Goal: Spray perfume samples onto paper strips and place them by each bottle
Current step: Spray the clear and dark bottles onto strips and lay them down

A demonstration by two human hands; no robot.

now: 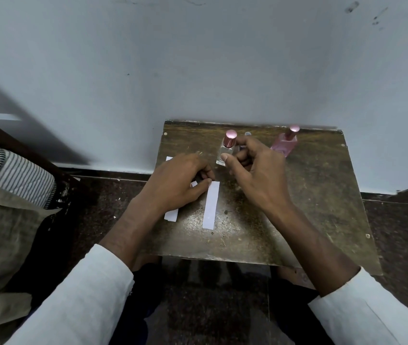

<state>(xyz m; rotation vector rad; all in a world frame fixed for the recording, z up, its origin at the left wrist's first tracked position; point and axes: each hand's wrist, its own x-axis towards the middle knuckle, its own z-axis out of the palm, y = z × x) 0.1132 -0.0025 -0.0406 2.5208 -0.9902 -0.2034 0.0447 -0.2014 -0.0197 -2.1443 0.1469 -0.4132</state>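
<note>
A person in white sleeves works at a small, worn brown table (310, 195) pushed against a pale wall (198, 70). The left hand (173, 183) rests on the tabletop with fingers curled, the thumb touching the top end of 1 white paper strip (210, 205) that lies flat near the middle; more strips (171, 214) lie partly under that hand, near the table's left edge. The right hand (252, 165) hovers with fingers loosely curled just beside a clear perfume bottle (225, 150) with a pink cap; whether it holds anything cannot be told. A pink bottle (285, 143) stands near the back edge, apart to the right. The table's right half and front edge lie bare. Dark speckled floor (402, 232) surrounds it; a striped cushion (18, 170) sits at left.
</note>
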